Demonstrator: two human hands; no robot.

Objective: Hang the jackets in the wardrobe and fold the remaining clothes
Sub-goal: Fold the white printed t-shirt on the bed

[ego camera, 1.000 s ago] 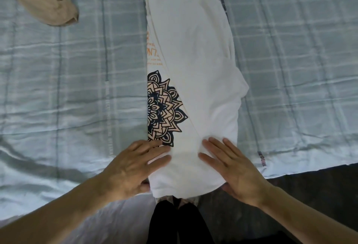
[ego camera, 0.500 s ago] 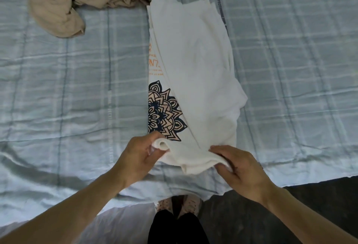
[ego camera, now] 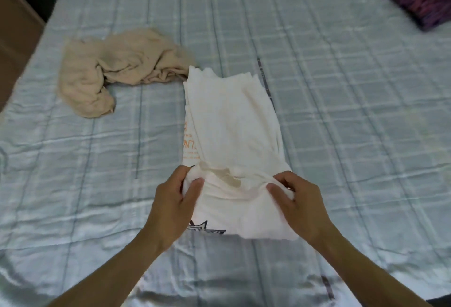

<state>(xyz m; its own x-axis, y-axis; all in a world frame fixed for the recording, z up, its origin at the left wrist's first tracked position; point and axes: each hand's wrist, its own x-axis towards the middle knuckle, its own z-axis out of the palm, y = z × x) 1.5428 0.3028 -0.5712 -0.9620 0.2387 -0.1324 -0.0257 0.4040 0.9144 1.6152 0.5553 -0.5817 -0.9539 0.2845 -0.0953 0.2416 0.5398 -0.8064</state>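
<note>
Orange print on the white shirt

Along the nine o'clock edge of the folded white shirt [ego camera: 234, 121] runs orange lettering [ego camera: 189, 144], partly covered by the fold; only broken strokes show, too blurred to read as words.

Both forearms are bare, with no sleeve showing up to the frame's lower edge. The left hand [ego camera: 172, 205] and right hand [ego camera: 299, 205] wear nothing: no gloves.

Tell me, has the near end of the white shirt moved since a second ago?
Yes. Both hands, left hand and right hand, have carried the white shirt's near end up the bed, over its mandala print.
</note>
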